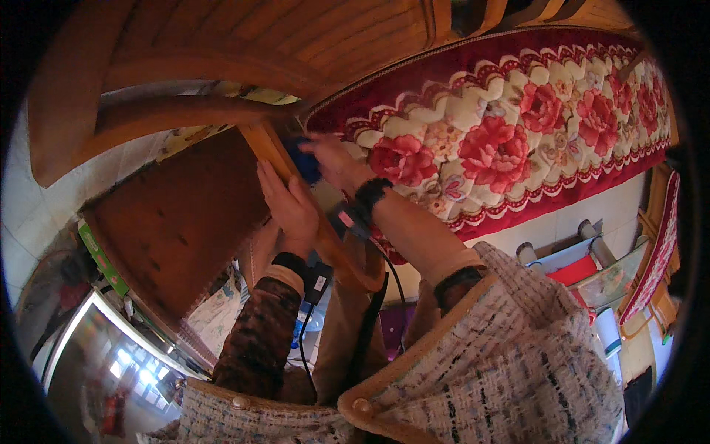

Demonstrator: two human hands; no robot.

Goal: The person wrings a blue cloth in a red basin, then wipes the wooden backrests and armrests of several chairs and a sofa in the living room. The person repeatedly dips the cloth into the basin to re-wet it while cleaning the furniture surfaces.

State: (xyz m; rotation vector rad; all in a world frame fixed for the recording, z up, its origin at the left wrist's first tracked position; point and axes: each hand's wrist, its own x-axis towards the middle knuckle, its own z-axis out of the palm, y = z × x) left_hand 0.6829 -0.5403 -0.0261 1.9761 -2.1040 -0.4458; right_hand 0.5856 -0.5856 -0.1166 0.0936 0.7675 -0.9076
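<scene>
My left hand (293,216) lies with straight fingers along the left side of a curved wooden armrest (265,145), its thumb over the rail. On the other side of that rail, my right hand (337,165) is blurred and bent over a dark blue cloth (304,162), its fingers at the cloth's edge. The cloth sits against the armrest's right side, partly hidden. A floral quilted seat cover (493,152) with a red border spreads to the right of my right hand. Below the hands, a black adapter (318,282) hangs with its cable near my lap.
The slatted wooden seat back (233,33) rises beyond the hands. To the left stand a dark brown wooden panel (172,222), a narrow green box (102,260) and a glossy white-framed surface (116,366). A low glass-topped table (615,280) holds a red item (574,271) at right.
</scene>
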